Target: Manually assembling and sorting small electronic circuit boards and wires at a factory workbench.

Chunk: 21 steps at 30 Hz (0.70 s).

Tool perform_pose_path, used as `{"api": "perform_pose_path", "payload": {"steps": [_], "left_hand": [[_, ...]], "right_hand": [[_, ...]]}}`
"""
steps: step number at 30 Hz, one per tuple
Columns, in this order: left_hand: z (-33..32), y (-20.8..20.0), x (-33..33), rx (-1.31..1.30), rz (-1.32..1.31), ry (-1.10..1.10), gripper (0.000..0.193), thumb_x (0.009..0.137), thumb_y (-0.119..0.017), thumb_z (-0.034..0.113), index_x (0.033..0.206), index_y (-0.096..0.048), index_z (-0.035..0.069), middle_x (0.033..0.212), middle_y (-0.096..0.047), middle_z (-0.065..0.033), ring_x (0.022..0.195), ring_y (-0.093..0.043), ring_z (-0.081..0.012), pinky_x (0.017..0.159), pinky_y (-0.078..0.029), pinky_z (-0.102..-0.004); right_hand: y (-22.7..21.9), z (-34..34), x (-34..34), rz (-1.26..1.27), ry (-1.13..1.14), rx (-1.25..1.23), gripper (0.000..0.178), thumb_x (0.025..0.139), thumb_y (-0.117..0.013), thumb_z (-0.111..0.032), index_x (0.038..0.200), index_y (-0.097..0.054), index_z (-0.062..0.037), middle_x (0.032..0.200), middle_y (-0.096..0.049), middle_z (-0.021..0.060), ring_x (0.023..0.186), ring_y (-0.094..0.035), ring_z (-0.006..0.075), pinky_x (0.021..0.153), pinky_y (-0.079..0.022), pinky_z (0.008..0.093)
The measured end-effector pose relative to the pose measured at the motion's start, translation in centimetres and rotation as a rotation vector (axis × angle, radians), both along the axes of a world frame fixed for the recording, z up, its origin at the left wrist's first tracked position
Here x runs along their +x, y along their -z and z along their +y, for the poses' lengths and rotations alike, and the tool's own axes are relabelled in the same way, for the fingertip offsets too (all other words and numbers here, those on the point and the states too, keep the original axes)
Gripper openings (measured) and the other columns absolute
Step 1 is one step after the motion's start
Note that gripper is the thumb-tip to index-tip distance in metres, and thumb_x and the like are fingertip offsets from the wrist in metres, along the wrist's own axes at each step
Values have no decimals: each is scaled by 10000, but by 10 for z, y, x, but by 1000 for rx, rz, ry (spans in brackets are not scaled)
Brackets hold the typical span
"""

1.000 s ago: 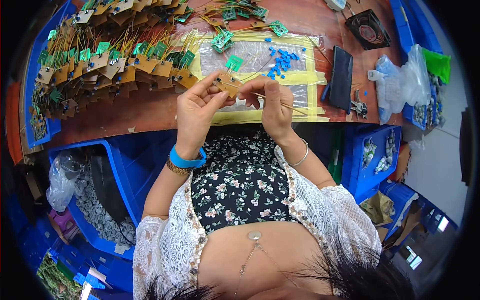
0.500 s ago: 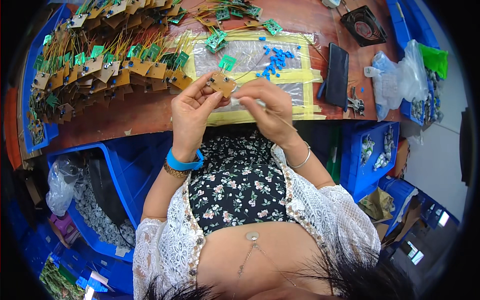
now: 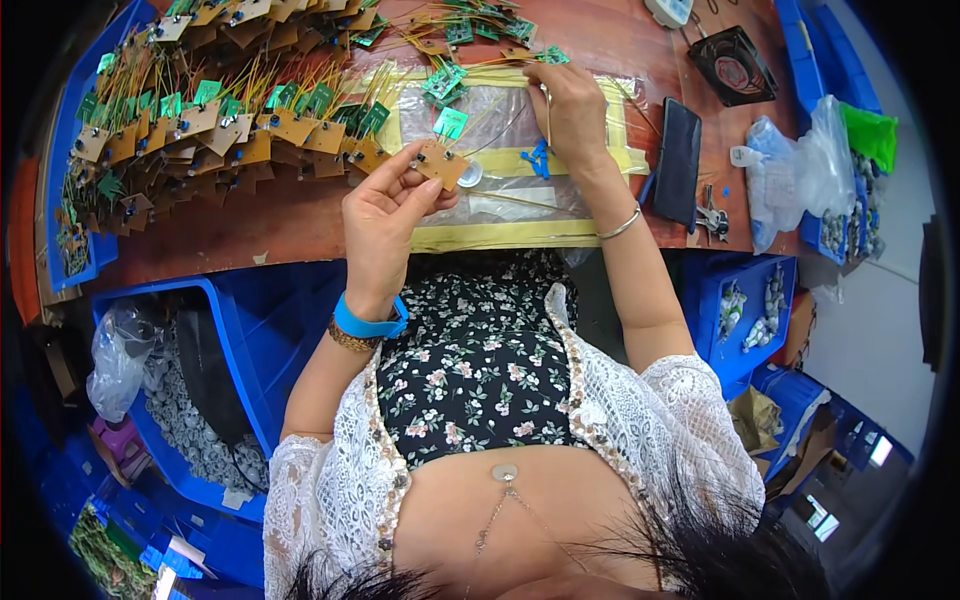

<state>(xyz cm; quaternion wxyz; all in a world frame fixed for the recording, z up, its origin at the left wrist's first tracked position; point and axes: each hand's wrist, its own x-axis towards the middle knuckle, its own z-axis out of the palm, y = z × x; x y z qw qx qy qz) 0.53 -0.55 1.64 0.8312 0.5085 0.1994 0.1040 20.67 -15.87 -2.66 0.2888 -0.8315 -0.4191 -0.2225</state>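
My left hand pinches a small brown circuit board by its left and lower edges, above the taped mat. A little green board shows just past its far edge, and a round white part at its right side. Farther out, my right hand reaches over the mat, its fingers bent round a thin pale stick. Several small blue pieces lie next to that hand, which covers others. A long thin rod or wire crosses the mat toward my right wrist.
Piles of brown boards with wires and green boards cover the table's left. To the right are a dark phone, pliers, a black fan and plastic bags. Blue bins stand below the table edge.
My right hand has moved away from the board, outward and to the right, over the blue pieces. My left hand still holds the board in nearly the same place.
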Motion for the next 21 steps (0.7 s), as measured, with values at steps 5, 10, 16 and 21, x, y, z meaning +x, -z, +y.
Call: {"api": "perform_pose_path", "payload": {"steps": [5,10,16,21], "left_hand": [[1,4,1,-30,4,11,416,893,-564,-44,1301,-487,-68,947,-598,-71,850,-648,-167,788,-578,-305],[0,1,3,-61,7,25,407,898,-562,-36,1296,-488,-73,941,-602,-69,842,-650,-167,783,-581,-307],[0,7,1,-17,4,8,403,896,-564,-36,1290,-490,-79,937,-602,-65,840,-650,-169,775,-584,-310],[-1,6,3,-1,12,15,402,896,-561,-36,1290,-494,-75,929,-602,-64,837,-651,-172,782,-582,-316]], "right_hand": [[1,3,2,79,29,29,180,729,-686,-7,904,-652,-30,809,-664,125,763,-630,308,690,-496,377],[3,0,7,191,65,21,186,731,-682,-16,915,-655,-31,803,-669,117,755,-639,288,681,-499,365],[-7,-9,-12,167,68,97,198,739,-674,-22,936,-653,-23,788,-665,102,733,-636,250,675,-501,343],[-7,-12,-38,259,-9,58,246,725,-702,-1,966,-657,-16,846,-660,123,756,-644,252,686,-508,338]]}}
